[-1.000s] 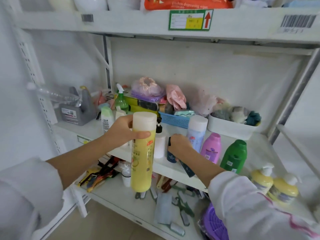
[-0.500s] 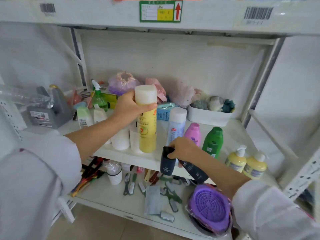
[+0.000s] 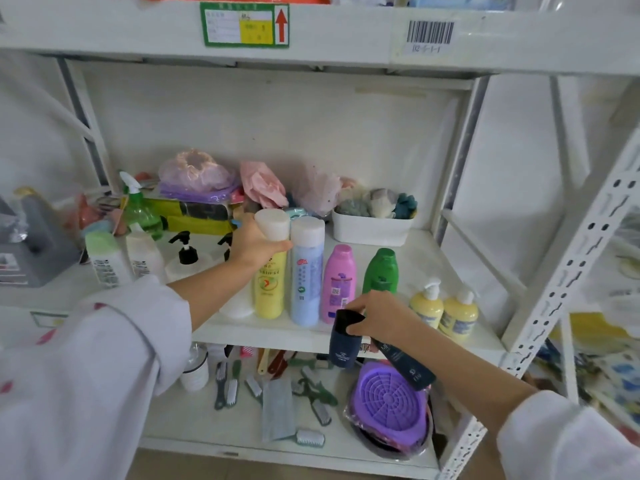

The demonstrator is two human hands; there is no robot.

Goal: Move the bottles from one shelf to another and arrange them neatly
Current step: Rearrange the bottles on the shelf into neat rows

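gripping the yellow bottle (image 3: pixel 270 289) near its white cap, the left hand (image 3: pixel 254 244) has it upright on the middle shelf (image 3: pixel 433 268), touching the blue bottle (image 3: pixel 305 282). next along stand a pink bottle (image 3: pixel 340 284), a green bottle (image 3: pixel 382 270) and two yellow pump bottles (image 3: pixel 445 311). the right hand (image 3: pixel 379 315) pinches two dark tubes (image 3: pixel 374 351) (hanging by their tops) in front of the shelf edge, over a purple basin (image 3: pixel 388 401) and scattered brushes (image 3: pixel 263 393) below. black-topped pump bottles (image 3: pixel 188 256) crowd the left.
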